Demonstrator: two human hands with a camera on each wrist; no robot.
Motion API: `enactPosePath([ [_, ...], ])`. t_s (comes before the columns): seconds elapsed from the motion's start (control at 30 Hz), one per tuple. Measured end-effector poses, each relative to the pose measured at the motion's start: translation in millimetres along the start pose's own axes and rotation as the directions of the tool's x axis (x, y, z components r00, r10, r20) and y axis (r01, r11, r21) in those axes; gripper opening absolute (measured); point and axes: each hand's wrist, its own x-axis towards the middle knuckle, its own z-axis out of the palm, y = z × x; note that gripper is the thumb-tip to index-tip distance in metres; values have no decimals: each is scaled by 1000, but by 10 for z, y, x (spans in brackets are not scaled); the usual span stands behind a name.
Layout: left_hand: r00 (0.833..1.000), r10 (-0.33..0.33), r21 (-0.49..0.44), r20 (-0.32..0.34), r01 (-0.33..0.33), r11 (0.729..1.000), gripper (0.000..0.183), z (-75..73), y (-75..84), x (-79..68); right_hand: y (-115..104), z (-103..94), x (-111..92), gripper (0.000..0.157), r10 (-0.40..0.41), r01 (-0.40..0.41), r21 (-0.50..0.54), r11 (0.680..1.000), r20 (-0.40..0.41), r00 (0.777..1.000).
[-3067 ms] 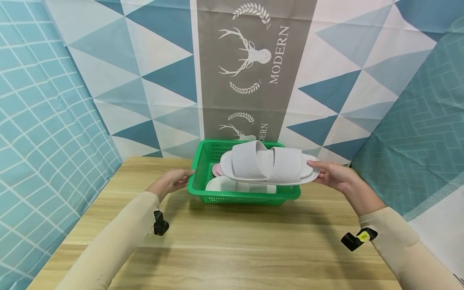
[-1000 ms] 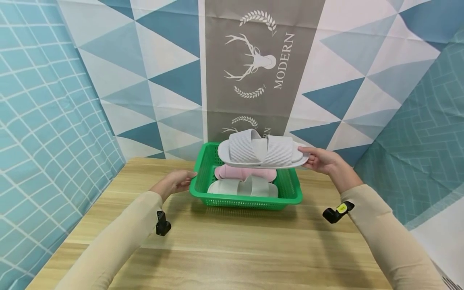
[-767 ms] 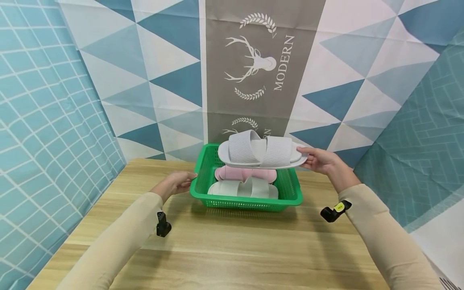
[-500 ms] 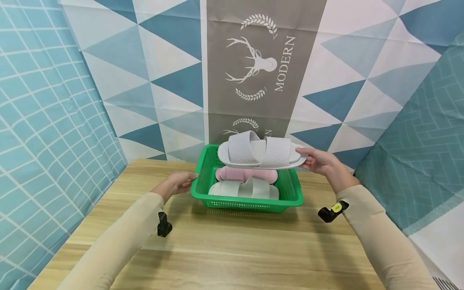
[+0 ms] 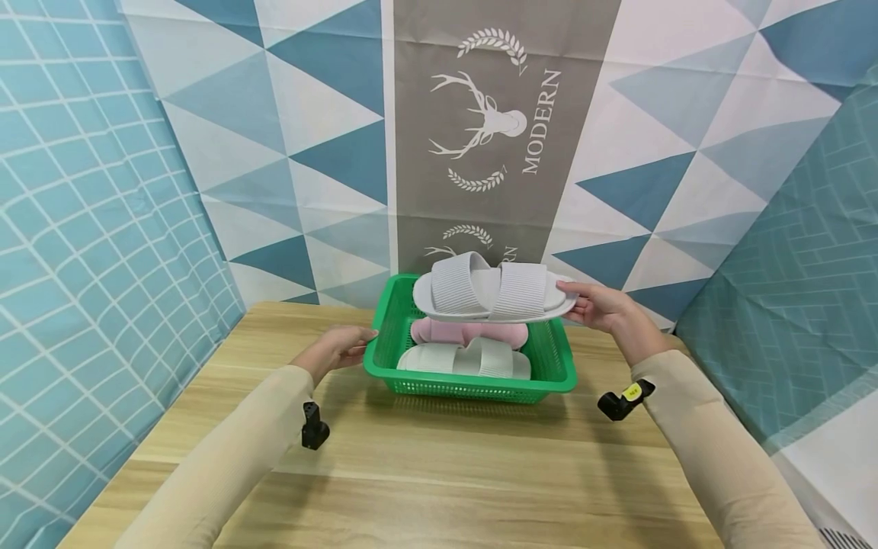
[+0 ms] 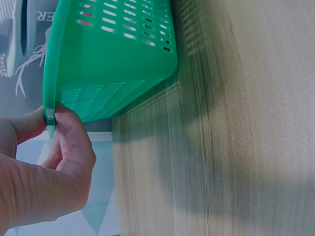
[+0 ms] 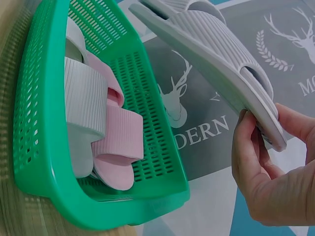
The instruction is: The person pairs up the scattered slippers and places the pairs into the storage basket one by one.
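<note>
My right hand [image 5: 604, 306] pinches one end of the light grey slippers [image 5: 521, 290], thumb on top and fingers underneath. Two ribbed straps show on them, and they hang level above the back of a green plastic basket [image 5: 473, 387]. In the right wrist view the grey slippers [image 7: 221, 54] slant beside the basket's rim. With thumb and forefinger my left hand [image 6: 54, 167] pinches the rim at the basket's left end. Inside the basket lie pink slippers [image 7: 118, 130] at the back and white slippers [image 7: 86, 98] in front; the held slippers partly hide the pink ones in the head view.
The basket stands at the back of a wooden table [image 5: 425, 473], close to a patterned cloth wall [image 5: 329, 152]. A blue tile-print cloth [image 5: 89, 229] hangs on the left, a teal cloth [image 5: 768, 290] on the right. Each sleeve carries a small black camera [image 5: 314, 427].
Since the earliest frame, my right hand has lifted the grey slippers and shifted them left and back, uncovering the pink and white slippers. My left hand keeps its pinch on the rim.
</note>
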Motion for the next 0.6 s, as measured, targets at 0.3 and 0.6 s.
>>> enactPosePath([
  [0.3,1000,-3,0,-3,3,1000,45,9,4,-16,-4,50,47,10,22,-22,-22,1000,-29,999],
  [0.6,1000,1,14,-15,-1,1000,45,9,8,-22,25,95,117,7,46,-48,-29,998,-50,998],
])
